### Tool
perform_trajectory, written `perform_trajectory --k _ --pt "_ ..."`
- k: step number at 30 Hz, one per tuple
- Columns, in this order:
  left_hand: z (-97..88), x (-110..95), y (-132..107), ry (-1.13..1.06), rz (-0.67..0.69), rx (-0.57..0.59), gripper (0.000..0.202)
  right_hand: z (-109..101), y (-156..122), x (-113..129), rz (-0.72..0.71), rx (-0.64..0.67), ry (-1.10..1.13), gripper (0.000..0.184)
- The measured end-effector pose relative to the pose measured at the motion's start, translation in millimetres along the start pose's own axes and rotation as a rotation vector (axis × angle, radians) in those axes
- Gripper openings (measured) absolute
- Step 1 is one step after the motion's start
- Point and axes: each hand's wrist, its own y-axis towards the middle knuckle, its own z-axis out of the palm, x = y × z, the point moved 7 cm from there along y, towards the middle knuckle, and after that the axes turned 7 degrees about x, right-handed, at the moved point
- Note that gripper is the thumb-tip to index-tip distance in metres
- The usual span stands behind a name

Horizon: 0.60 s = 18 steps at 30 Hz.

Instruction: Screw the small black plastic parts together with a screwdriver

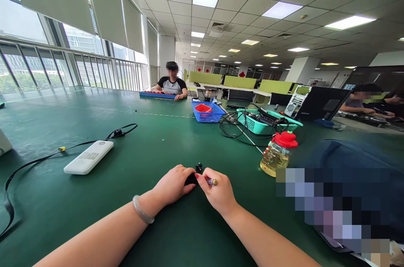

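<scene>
My left hand (172, 185), with a grey bangle at the wrist, is closed on a small black part (191, 179) on the green table. My right hand (219, 190) is closed round a slim screwdriver-like tool (213, 182). Its gold-coloured rounded end sticks out to the right, while its tip is hidden by my fingers. Both hands almost meet at the black part. Just beyond them lies a small black piece (198, 167), too small to name.
A white power bank (89, 158) and a black strap (38, 160) lie left. On the right stand a red-lidded bottle (275, 159), a blue basket (208, 116) and a green basket (257, 126) of cables. A dark bag (353, 153) lies near right. A person (172, 84) sits opposite.
</scene>
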Motion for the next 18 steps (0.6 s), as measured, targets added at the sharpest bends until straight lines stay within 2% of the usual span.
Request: perform_trajectory --k 8,14,18 --pt "-3.9 -11 -2 -0.023 0.025 -0.007 0.027 -13 -4 9 -0.122 -0.069 -0.002 0.044" --pt "0.6 -1 0 -0.002 -0.022 0.009 0.028 -14 -8 27 -0.277 -0.114 -0.013 0.042" --pt "0.7 -3 0 0.013 0.003 0.003 0.026 -13 -7 22 -0.256 -0.107 0.055 0.038"
